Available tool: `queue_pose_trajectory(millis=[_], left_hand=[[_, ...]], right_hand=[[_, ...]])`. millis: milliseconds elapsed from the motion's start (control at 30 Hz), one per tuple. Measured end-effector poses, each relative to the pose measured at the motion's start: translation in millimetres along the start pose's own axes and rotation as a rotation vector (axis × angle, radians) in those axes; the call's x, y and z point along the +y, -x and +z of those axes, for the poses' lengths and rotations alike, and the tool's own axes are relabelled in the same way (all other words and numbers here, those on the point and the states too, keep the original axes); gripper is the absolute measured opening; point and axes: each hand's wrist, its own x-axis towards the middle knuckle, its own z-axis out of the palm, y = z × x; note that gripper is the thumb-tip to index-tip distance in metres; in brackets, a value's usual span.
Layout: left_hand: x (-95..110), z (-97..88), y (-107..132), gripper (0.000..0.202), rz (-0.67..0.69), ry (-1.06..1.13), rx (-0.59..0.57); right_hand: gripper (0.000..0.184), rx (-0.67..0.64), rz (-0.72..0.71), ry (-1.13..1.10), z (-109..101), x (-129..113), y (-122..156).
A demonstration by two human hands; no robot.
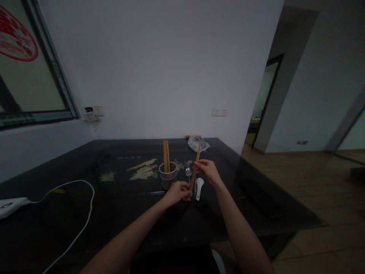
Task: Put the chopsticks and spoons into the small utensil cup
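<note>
My left hand (180,191) pinches the lower end of some wooden chopsticks (194,173). Higher up the same chopsticks, my right hand (207,170) closes its fingers round them. They slant up and away over the table; how many there are I cannot tell. Left of my hands stands a round container (168,176) with several more chopsticks (166,154) upright in it. A metal spoon (188,172) lies just left of the held chopsticks, its handle partly hidden. To their right rests a white spoon (199,186), bowl pointing away from me.
The dark glossy table (119,213) carries a printed flower-and-bird pattern. A crumpled clear plastic bag (196,142) lies at its back edge by the wall. On the left, a white device (13,205) trails a white cable (91,201) across the tabletop.
</note>
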Motion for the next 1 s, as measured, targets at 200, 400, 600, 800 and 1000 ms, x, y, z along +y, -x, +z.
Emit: queue_pose_trajectory(millis=[200,400,600,800,1000], left_hand=[[4,-4.0,3,0.025,-0.034,-0.104,-0.045],[56,-44.3,33,0.029,0.248,-0.236,0.265],[14,-89.3,34,0.037,0.477,-0.288,0.752],[-61,-93.6,3,0.074,0.293,-0.022,0.666],[-69,-75.8,-3,0.082,0.300,0.091,0.538]], right_hand=[[0.026,-0.037,-0.001,0.033,-1,-4,2],[0.027,-0.013,-0.050,-0.015,-2,-6,3],[0.034,0.036,-0.078,-0.112,2,-12,4],[0.037,0.087,-0.225,-0.159,10,-46,5],[0.032,0.052,-0.460,-0.050,45,-89,-8]])
